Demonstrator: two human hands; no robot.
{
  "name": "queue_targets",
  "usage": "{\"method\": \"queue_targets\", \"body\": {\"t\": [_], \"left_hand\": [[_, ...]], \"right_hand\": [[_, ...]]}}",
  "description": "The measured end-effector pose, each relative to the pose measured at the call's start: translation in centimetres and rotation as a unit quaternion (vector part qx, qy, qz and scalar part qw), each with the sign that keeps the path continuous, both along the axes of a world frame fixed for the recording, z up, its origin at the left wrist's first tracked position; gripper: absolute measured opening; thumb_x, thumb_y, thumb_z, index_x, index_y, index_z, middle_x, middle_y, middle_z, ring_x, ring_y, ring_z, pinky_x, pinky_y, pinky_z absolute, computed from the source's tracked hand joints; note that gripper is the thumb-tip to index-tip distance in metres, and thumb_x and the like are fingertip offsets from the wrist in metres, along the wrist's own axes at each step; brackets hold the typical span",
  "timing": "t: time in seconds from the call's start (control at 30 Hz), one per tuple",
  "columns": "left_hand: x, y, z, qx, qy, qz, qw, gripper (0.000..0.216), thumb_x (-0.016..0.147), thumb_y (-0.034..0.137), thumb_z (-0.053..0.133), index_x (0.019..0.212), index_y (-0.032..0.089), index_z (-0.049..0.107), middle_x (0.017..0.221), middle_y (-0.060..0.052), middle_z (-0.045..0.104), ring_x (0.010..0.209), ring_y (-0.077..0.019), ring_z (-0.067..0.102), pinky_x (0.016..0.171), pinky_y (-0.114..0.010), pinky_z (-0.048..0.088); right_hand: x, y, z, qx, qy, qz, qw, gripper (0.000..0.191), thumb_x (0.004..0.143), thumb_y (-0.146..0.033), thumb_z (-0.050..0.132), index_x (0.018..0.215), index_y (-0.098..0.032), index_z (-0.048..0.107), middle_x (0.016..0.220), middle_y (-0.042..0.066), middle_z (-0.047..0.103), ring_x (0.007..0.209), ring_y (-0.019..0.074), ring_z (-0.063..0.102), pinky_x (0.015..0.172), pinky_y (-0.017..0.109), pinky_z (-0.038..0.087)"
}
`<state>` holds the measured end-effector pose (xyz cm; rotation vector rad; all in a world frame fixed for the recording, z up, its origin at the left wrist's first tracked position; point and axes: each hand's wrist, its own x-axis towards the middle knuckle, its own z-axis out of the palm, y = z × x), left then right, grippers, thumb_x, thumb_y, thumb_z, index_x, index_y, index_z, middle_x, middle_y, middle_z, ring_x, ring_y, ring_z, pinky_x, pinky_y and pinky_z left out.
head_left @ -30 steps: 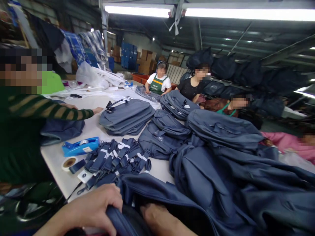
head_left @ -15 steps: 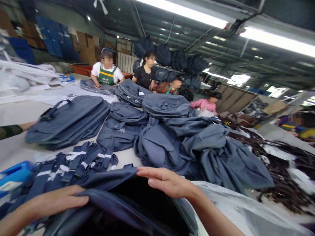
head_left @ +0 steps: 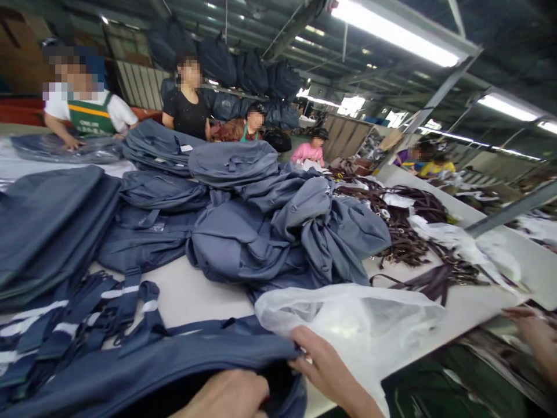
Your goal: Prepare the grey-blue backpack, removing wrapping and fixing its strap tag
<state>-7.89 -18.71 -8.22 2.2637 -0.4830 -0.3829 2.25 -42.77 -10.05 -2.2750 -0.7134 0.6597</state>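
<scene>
Item: blue bag (head_left: 143,371), near edge of table (head_left: 195,293), long axis left–right, its open mouth under your left hand (head_left: 226,397), grip hidden, cannot tell; your right hand (head_left: 324,366) pinches its right rim, touching the plastic sack (head_left: 352,322).

There is a single view, from a camera on the worker's head. It looks forward and down along a long white worktable (head_left: 195,296), tilted clockwise, so the ceiling lights slant. It sits very close to the person's hands at the bottom edge, while heaped grey-blue fabric bags (head_left: 261,232) fill the middle distance and seated co-workers line the far end.
</scene>
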Motion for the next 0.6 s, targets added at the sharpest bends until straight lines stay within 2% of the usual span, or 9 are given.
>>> {"method": "queue_targets", "body": {"t": [0.07,0.13,0.23,0.33,0.4,0.43,0.47,0.53,0.6], "left_hand": [[2.8,-3.1,0.2,0.027,0.031,0.049,0.998,0.025,0.090,0.037,0.051,0.086,0.023,0.071,0.085,-0.013,0.073,0.079,-0.0323,0.069,0.075,-0.041,0.053],[5.1,-5.3,0.4,0.072,0.063,0.105,0.990,0.031,0.092,0.036,0.048,0.085,0.019,0.073,0.090,-0.020,0.073,0.090,-0.0413,0.070,0.083,-0.052,0.052],[7.2,-7.8,-0.3,0.116,0.089,0.131,0.980,0.029,0.087,0.031,0.051,0.080,0.014,0.074,0.085,-0.025,0.072,0.091,-0.0492,0.069,0.081,-0.060,0.051],[7.6,-8.8,-2.2,0.115,0.091,0.146,0.978,0.027,0.085,0.029,0.051,0.079,0.016,0.074,0.084,-0.023,0.073,0.088,-0.0471,0.070,0.075,-0.056,0.054],[7.4,-8.8,-3.9,0.105,0.078,0.144,0.981,0.026,0.085,0.028,0.050,0.079,0.020,0.074,0.083,-0.019,0.073,0.086,-0.0429,0.071,0.074,-0.052,0.055],[7.3,-8.7,-4.6,0.100,0.067,0.138,0.983,0.026,0.085,0.026,0.049,0.077,0.021,0.074,0.082,-0.019,0.073,0.085,-0.0414,0.071,0.074,-0.051,0.054],[7.3,-8.6,-5.4,0.094,0.053,0.127,0.986,0.025,0.084,0.025,0.050,0.076,0.021,0.073,0.080,-0.019,0.072,0.086,-0.0409,0.070,0.075,-0.051,0.054],[7.4,-8.7,-6.5,0.075,0.027,0.096,0.992,0.021,0.080,0.024,0.054,0.071,0.021,0.072,0.076,-0.022,0.071,0.087,-0.0423,0.068,0.078,-0.053,0.051],[7.7,-8.9,-7.3,0.044,0.008,0.077,0.996,0.019,0.078,0.024,0.056,0.067,0.020,0.071,0.072,-0.025,0.069,0.086,-0.0435,0.067,0.080,-0.056,0.049]], "right_hand": [[1.4,0.9,-0.2,0.014,-0.006,-0.006,1.000,0.003,0.080,-0.024,0.057,0.081,-0.022,0.058,0.085,0.002,0.060,0.085,0.0201,0.056,0.077,0.031,0.040],[3.0,1.7,-0.1,0.029,-0.002,-0.013,0.999,0.016,0.082,-0.030,0.058,0.070,-0.022,0.052,0.071,-0.002,0.052,0.073,0.0178,0.050,0.071,0.031,0.037],[4.5,2.5,-0.3,0.058,0.007,-0.024,0.998,0.027,0.082,-0.032,0.057,0.062,-0.022,0.043,0.064,-0.003,0.044,0.068,0.0166,0.045,0.068,0.030,0.036],[4.8,2.7,-1.2,0.080,0.032,-0.035,0.996,0.023,0.083,-0.033,0.054,0.064,-0.022,0.046,0.063,-0.003,0.042,0.066,0.0164,0.046,0.063,0.029,0.037],[4.4,2.0,-2.0,0.117,0.087,-0.062,0.987,0.019,0.085,-0.039,0.053,0.079,-0.021,0.056,0.069,-0.002,0.049,0.066,0.0170,0.050,0.057,0.028,0.040],[4.2,1.4,-2.5,0.151,0.125,-0.073,0.978,0.023,0.085,-0.043,0.053,0.090,-0.021,0.058,0.077,0.000,0.055,0.068,0.0179,0.054,0.058,0.028,0.043],[4.0,0.6,-3.0,0.188,0.158,-0.076,0.966,0.032,0.085,-0.048,0.055,0.102,-0.021,0.058,0.088,0.003,0.060,0.075,0.0198,0.059,0.062,0.030,0.047],[3.5,-1.0,-4.4,0.242,0.183,-0.049,0.952,0.056,0.078,-0.057,0.064,0.121,-0.022,0.055,0.110,0.010,0.064,0.097,0.0281,0.064,0.082,0.040,0.054],[3.0,-2.2,-6.1,0.227,0.132,-0.025,0.965,0.076,0.064,-0.061,0.075,0.127,-0.024,0.056,0.123,0.015,0.063,0.121,0.0389,0.057,0.102,0.051,0.047]]}}
